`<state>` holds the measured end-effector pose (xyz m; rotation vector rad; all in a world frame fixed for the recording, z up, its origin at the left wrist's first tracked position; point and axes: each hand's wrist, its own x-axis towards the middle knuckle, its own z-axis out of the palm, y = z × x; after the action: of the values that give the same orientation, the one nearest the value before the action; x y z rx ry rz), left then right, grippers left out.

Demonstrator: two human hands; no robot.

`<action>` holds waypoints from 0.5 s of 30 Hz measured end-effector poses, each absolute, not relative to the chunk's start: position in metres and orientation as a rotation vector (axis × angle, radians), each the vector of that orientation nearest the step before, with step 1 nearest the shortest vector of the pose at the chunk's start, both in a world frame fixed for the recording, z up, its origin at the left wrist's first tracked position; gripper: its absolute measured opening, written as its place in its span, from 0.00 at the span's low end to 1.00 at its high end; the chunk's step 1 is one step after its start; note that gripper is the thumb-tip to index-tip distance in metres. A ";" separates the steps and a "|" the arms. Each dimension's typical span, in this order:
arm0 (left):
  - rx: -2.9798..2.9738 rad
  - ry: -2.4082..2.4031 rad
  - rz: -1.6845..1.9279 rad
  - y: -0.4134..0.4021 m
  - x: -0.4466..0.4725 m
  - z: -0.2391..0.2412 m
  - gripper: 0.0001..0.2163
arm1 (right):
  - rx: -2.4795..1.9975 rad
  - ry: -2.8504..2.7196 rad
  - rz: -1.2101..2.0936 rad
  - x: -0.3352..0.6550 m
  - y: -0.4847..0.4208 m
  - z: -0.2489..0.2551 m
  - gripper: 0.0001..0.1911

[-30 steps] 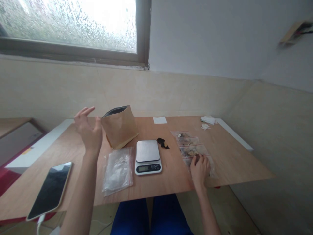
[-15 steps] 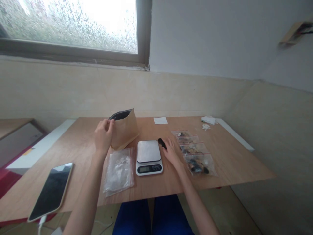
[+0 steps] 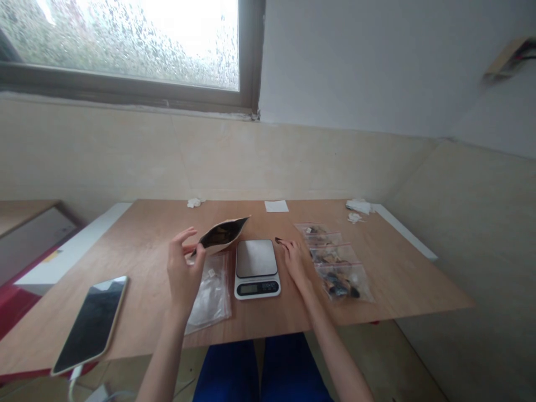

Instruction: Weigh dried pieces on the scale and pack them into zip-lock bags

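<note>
My left hand grips the rim of a brown paper pouch and tips it over, so its dark open mouth faces me above the wooden table. A small digital scale sits just right of the pouch, its steel platform bare. My right hand rests on the table beside the scale, fingers curled over a small dark piece that it mostly hides. Under my left hand lies a stack of clear zip bags.
Three filled zip bags lie in a row right of my right hand. A phone on a cable lies at the front left. A white paper slip and white scraps sit near the far edge, by the tiled wall.
My left hand went from raised and open to gripping the pouch, then tilted it down toward me. My right hand left the filled bags and moved to the dark piece beside the scale.
</note>
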<state>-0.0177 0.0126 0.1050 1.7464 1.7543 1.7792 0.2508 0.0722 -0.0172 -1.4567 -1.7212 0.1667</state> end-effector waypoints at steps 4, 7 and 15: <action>1.715 1.793 1.635 0.000 -0.015 0.101 0.14 | -1.282 -1.866 0.275 0.222 0.060 0.009 0.15; 1.626 1.849 1.586 -0.008 -0.013 0.100 0.16 | -1.220 -2.037 0.344 0.204 0.056 0.017 0.15; 1.583 1.875 1.526 -0.019 -0.019 0.094 0.17 | -1.335 -1.803 0.407 0.186 0.063 0.013 0.19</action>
<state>-0.0191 -0.0188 0.0939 1.5827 1.8747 1.5261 0.1859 0.0634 0.0126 -1.3346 -1.8027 0.4074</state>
